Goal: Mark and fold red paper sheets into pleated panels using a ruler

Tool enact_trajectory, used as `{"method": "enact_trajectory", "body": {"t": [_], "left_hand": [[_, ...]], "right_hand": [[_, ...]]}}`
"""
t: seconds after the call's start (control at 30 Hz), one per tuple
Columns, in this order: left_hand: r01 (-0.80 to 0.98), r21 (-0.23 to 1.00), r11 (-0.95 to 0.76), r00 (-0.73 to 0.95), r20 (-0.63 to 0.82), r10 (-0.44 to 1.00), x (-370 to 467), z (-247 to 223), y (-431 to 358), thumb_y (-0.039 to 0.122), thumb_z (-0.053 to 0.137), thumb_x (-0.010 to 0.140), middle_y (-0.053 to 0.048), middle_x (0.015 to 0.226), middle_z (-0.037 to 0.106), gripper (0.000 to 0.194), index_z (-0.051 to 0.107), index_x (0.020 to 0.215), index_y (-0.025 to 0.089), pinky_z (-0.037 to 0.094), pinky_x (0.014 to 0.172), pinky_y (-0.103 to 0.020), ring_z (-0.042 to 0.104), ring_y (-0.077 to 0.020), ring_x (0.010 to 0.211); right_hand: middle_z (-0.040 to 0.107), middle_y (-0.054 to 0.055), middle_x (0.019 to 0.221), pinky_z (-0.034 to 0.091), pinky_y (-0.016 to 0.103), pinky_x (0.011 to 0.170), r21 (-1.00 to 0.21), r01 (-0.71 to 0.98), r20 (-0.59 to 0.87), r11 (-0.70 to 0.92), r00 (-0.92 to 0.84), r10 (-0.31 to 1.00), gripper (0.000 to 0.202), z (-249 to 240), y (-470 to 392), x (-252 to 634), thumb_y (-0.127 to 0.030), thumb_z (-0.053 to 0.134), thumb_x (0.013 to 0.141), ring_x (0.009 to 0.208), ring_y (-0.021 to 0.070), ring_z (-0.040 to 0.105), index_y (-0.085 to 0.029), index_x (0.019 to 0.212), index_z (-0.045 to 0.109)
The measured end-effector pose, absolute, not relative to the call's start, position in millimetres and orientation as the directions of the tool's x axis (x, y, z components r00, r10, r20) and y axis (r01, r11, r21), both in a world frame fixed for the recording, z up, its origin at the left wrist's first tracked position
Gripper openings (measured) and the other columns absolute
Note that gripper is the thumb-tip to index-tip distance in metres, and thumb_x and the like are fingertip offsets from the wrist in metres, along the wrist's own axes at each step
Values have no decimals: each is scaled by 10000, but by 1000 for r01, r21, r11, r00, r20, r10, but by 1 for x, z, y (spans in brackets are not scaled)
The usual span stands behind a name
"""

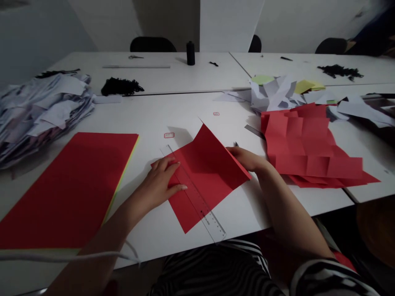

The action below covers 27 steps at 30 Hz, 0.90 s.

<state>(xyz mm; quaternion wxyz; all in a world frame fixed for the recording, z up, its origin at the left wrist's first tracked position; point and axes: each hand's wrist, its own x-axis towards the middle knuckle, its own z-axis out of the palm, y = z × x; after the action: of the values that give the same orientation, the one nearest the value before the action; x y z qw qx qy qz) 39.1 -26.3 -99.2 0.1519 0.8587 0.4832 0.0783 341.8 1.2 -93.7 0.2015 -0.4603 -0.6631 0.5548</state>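
Note:
A red sheet of paper [200,164] lies at the middle of the near table, its right part folded up and standing off the surface. Across its left part rests a clear ruler [199,197], slanting down to the right. My left hand [162,179] presses on the ruler's upper end and the paper, thumb and fingers apart. Behind the raised flap is my right hand [242,158]; its fingers are mostly hidden by the paper. The tip of a dark pointed tool [236,144] shows just beyond that hand.
Flat red sheets [74,185] lie at the left, below a heap of white paper [43,111]. Creased red sheets [308,144] and paper scraps [274,92] are at the right. A black bottle [190,53] stands on the far table.

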Motion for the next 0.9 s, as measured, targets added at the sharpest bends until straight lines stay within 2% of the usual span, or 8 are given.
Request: {"method": "enact_trajectory", "body": {"t": [0.2,0.37,0.47,0.73,0.9], "left_hand": [[809,355,-469,517,-49,855,40,-92,-32,482,575,816,-122,1338,388,564,443,1279,189,349,1023,-447,308,-305,1279],[804,371,-465,511,-31,859,38,-94,-34,500,577,811,-103,1323,407,549,453,1267,222,356,1006,-469,318,-319,1278],[796,373,-476,517,-12,856,37,-95,-35,496,586,810,-110,1298,422,551,462,1260,204,357,1003,-446,330,-304,1268],[796,394,-460,499,4,867,37,-93,-37,454,607,793,-107,1257,455,470,527,1177,196,381,967,-427,387,-306,1214],[792,412,-450,493,1,870,36,-94,-38,432,639,764,-109,1260,451,510,517,1208,212,404,939,-446,410,-313,1186]], "right_hand": [[653,14,1115,534,340,798,-935,344,-261,-80,-520,814,380,-89,-3,339,-181,563,770,958,224,626,-269,1134,624],[663,33,1081,530,335,780,-937,244,-338,-250,-452,825,352,-87,-9,333,-360,518,856,929,200,635,-271,1192,575],[660,43,1081,529,342,782,-928,228,-366,-295,-399,841,378,-88,-11,328,-398,492,875,920,198,637,-262,1223,546],[664,31,1097,520,336,816,-923,322,-328,-209,-375,867,373,-84,-13,319,-342,552,824,977,232,624,-269,1188,585],[698,39,935,521,360,807,-930,328,-311,-166,-462,831,348,-92,-15,311,-339,520,842,853,207,648,-239,1164,605]]}}
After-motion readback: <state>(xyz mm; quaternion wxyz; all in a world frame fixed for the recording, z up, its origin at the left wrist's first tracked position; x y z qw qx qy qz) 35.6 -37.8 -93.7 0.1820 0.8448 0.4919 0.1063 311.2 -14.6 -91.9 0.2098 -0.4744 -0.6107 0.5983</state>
